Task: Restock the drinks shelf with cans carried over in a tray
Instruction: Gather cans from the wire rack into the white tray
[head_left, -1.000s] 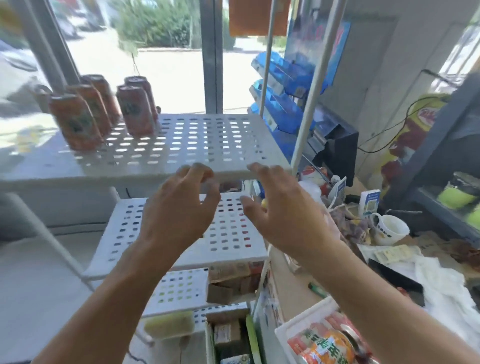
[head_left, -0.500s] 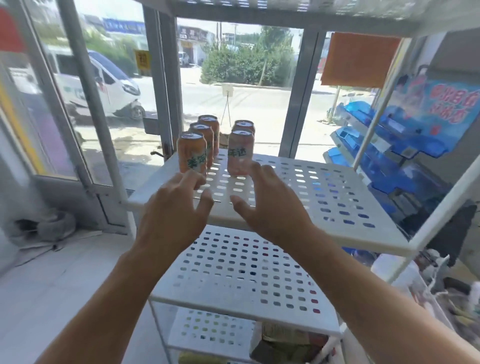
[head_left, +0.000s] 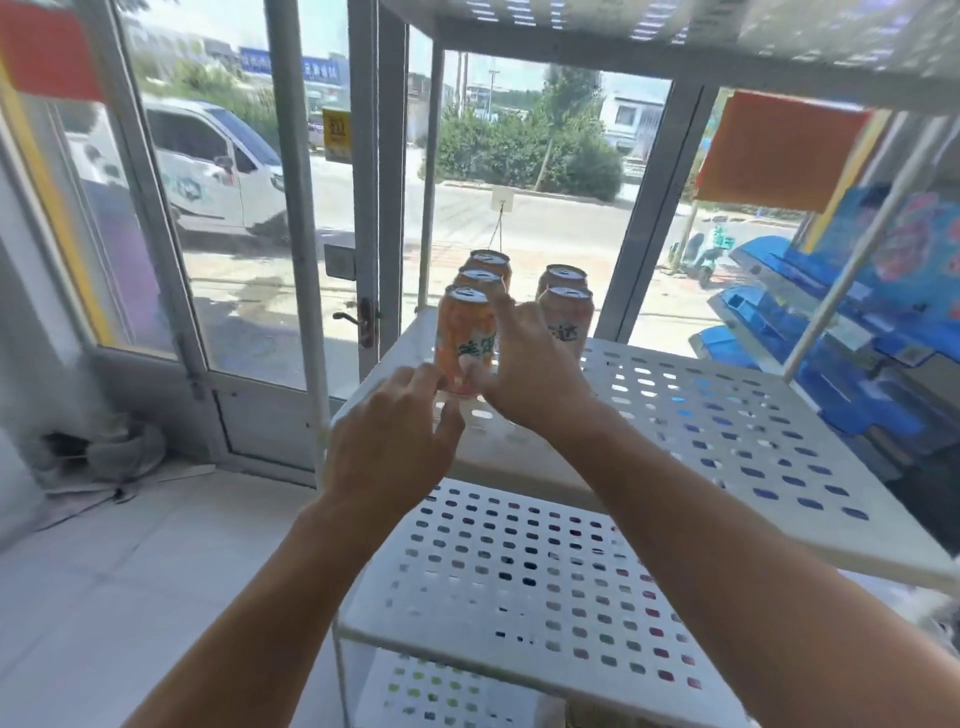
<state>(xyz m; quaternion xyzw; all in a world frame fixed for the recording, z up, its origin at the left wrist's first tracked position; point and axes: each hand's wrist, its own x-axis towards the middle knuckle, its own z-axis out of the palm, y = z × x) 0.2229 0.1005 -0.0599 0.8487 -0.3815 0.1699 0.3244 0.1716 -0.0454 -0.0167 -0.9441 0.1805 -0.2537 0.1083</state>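
While five cans (head_left: 522, 312) stand on the shelf (head_left: 727, 431) — most of it bare — both hands close on the front can (head_left: 464, 340), left hand (head_left: 387, 447) touching its base, right hand (head_left: 530, 364) wrapping its side.

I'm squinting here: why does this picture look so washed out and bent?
Head view: strong daylight through the glass door backlights the orange cans and both hands; wide-angle lens bows the shelf edges and frames; motion softens the left hand and right hand.

The cans (head_left: 466, 340) were orange with green lettering and silver tops. The shelf (head_left: 727, 415) was white, perforated with rows of holes. At two o'clock hung an orange panel (head_left: 779, 150).
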